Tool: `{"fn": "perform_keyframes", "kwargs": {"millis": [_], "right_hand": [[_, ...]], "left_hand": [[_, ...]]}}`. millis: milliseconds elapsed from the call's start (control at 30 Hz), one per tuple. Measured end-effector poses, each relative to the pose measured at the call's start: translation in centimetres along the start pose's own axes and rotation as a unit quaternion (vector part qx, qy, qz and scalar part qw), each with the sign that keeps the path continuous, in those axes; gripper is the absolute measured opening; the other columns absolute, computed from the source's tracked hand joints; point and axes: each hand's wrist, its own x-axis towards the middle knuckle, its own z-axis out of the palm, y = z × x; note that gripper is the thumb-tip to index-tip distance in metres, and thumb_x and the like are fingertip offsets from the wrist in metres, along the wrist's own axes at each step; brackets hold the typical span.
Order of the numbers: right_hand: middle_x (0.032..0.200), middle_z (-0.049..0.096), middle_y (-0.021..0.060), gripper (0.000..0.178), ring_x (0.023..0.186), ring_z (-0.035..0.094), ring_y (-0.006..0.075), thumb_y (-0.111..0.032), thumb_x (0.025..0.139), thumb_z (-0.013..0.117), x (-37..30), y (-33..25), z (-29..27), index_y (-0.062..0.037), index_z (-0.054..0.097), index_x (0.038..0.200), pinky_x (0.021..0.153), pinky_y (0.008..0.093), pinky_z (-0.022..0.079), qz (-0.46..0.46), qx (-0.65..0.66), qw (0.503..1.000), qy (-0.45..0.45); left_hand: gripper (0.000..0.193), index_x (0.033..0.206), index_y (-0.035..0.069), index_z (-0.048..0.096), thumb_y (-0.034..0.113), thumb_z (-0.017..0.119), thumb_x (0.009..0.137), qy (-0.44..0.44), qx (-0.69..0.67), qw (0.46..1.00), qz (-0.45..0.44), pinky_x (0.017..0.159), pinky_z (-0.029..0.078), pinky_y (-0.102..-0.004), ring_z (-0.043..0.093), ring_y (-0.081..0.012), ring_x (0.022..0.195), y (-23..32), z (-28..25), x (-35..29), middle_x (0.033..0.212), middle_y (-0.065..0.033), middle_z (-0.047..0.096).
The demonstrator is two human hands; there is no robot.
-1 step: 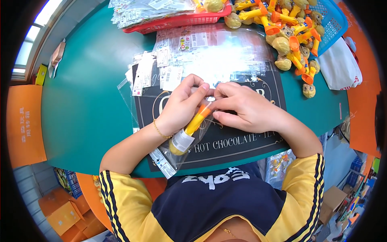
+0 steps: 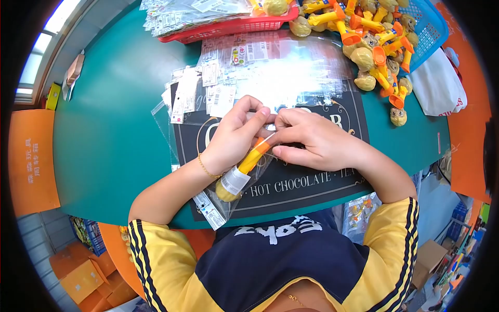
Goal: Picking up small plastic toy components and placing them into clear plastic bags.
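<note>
Left hand [image 2: 240, 127]: pinching clear plastic bag [image 2: 260, 176], far end.
Right hand [image 2: 312, 138]: pinching same end.
Bag contents: yellow-orange toy [image 2: 251, 162], tilted.
Blue basket [image 2: 438, 31]: heaped similar toys [image 2: 365, 58], some on green table [image 2: 119, 109].
Red basket [image 2: 228, 31]: printed packets [image 2: 192, 15].

Both hands up close, pinching away, fingertips just beside each other.
Left hand [image 2: 233, 136] comes in at an angle, index finger [image 2: 246, 102] arched up top and thumb [image 2: 254, 124] slanting up to the right. Right hand [image 2: 314, 138] is back-up, fingers curled inward, its own thumb sticking out left underneath. Elbows are bent pretty wide, so left forearm [image 2: 169, 184] and right forearm [image 2: 383, 172] both angle in toward the middle.
</note>
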Motion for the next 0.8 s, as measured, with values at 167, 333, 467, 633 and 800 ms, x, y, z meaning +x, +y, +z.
{"fn": "perform_keyframes", "kwargs": {"millis": [167,333,467,633,800], "right_hand": [[0.074,0.058,-0.0003,0.024,0.06,0.048,0.0064,-0.024,0.089,0.063,0.1,0.9,-0.9,-0.0046,0.068,0.103,0.053,0.0228,0.037,0.211,0.262,0.932,-0.136],[0.069,0.062,-0.0012,0.028,0.047,0.046,0.0028,-0.022,0.087,0.066,0.4,-1.3,-1.5,-0.0045,0.066,0.11,0.046,0.0178,0.033,0.25,0.37,0.889,-0.105],[0.062,0.057,-0.0002,0.028,0.046,0.049,0.0037,-0.021,0.09,0.063,0.3,-2.2,-1.2,-0.0027,0.064,0.111,0.043,0.0199,0.034,0.222,0.319,0.911,-0.138],[0.055,0.05,-0.0018,0.027,0.045,0.045,0.0041,-0.024,0.095,0.054,0.0,-0.8,-0.8,-0.0002,0.065,0.102,0.043,0.022,0.034,0.231,0.299,0.92,-0.107],[0.06,0.056,-0.0012,0.024,0.048,0.048,0.0041,-0.021,0.092,0.058,-0.5,0.1,-1.9,-0.0002,0.067,0.098,0.045,0.0201,0.037,0.198,0.271,0.94,-0.055]], "left_hand": [[0.015,0.101,0.005,0.043,0.02,0.047,0.098,0.001,-0.019,1.0,-0.004,0.064,0.054,-0.0251,0.065,-0.0154,0.082,0.8,0.5,-0.2,0.108,-0.0172,0.062],[0.017,0.102,0.006,0.041,0.022,0.045,0.098,0.011,-0.059,0.998,0.035,0.064,0.055,-0.025,0.064,-0.017,0.087,1.2,0.3,-0.4,0.111,-0.0184,0.06],[0.016,0.102,0.007,0.041,0.021,0.046,0.098,0.028,-0.089,0.992,0.082,0.064,0.055,-0.0256,0.064,-0.018,0.087,0.8,1.5,-0.7,0.111,-0.0188,0.06],[0.014,0.101,0.009,0.042,0.022,0.048,0.097,0.027,-0.032,0.997,0.07,0.056,0.051,-0.0196,0.066,-0.0186,0.082,1.6,1.4,-0.6,0.11,-0.0193,0.06],[0.016,0.101,0.009,0.043,0.023,0.048,0.097,0.063,0.166,0.978,0.107,0.044,0.042,-0.0177,0.054,-0.0054,0.049,2.2,-0.1,-0.6,0.078,-0.0083,0.064]]}}
